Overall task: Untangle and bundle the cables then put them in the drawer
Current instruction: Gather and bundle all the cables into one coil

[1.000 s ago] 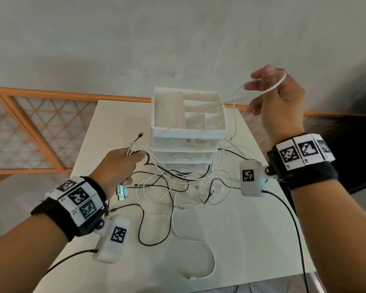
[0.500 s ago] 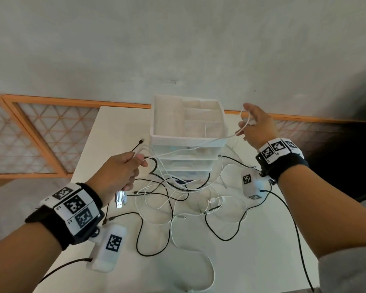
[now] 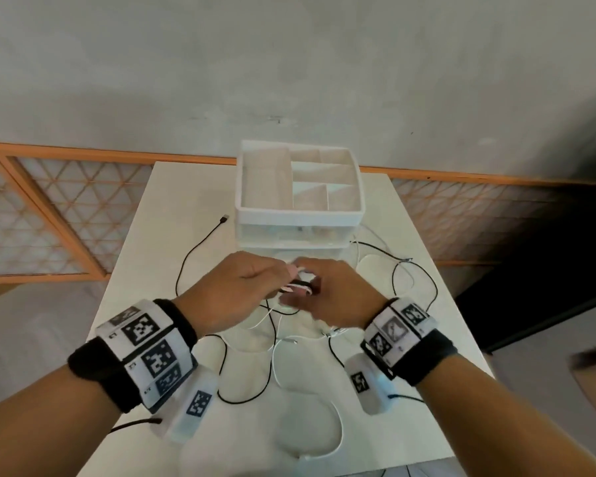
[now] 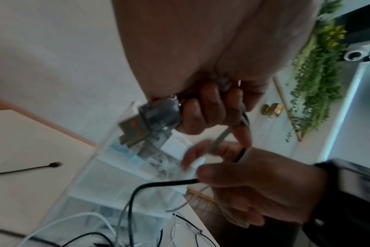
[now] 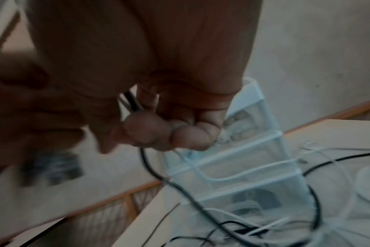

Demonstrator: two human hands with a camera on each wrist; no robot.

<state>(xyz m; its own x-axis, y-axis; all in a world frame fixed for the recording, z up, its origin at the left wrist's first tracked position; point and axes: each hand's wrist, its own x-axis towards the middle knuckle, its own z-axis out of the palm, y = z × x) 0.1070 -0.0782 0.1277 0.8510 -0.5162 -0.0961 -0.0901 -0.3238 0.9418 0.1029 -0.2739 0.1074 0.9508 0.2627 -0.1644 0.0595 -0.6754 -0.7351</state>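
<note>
Hands meet at desk centre: left hand (image 3: 227, 297) and right hand (image 3: 334, 297) both grip tangled cables (image 3: 298, 287) (untangling underway); freeing one strand comes next, drawers (image 3: 298, 232) at twelve o'clock.

Both forearms are bare. The left wrist carries a black fabric band (image 3: 97, 376) overlaid by a white cuff (image 3: 145, 352) printed with square black-and-white code markers. Below it hangs a white rounded camera housing (image 3: 193, 406) bearing one marker, with a black lead (image 3: 135, 423) leaving its rear. The right wrist carries a matching black band (image 3: 427, 359), white marker cuff (image 3: 398, 330) and white housing (image 3: 369, 383) with its own black lead (image 3: 406, 397).
</note>
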